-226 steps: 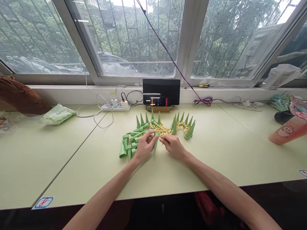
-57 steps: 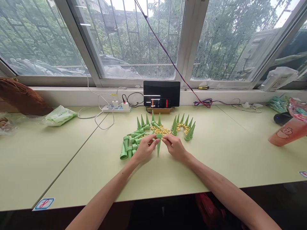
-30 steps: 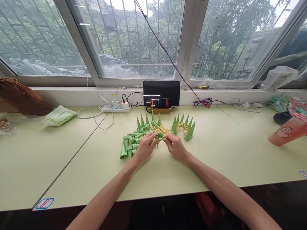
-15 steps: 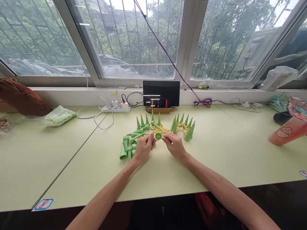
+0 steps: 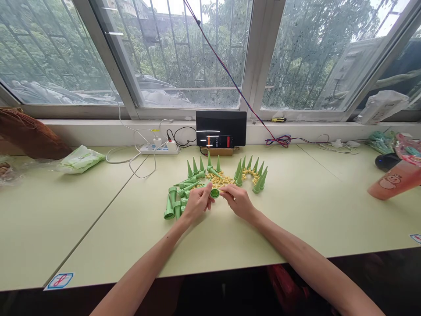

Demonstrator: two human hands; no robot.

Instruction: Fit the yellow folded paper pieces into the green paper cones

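My left hand (image 5: 196, 204) is closed around a green plastic watering spike (image 5: 215, 193), whose round open end faces me. Its pointed part is hidden behind the fingers. Close to the spike's right side, my right hand (image 5: 240, 201) pinches a small yellow peg (image 5: 221, 190), mostly covered by the fingertips. Beyond the hands lies a loose heap of yellow pegs (image 5: 224, 179). Several green spikes (image 5: 173, 196) lie left of my left hand. More spikes stand tip up behind the heap, and another upright group (image 5: 260, 181) curves around yellow pegs at the right.
A phone (image 5: 219, 141) showing a timer leans against a black screen (image 5: 221, 120) at the back. A power strip (image 5: 159, 148) with white cables sits back left, near a green-white packet (image 5: 81, 159). A pink drink cup (image 5: 394, 179) tilts at the far right of the table.
The spike has turned from hanging tip down to showing me its open end, then shifted slightly left and nearer. My left fingers have changed their hold. The surrounding spikes have stayed put.
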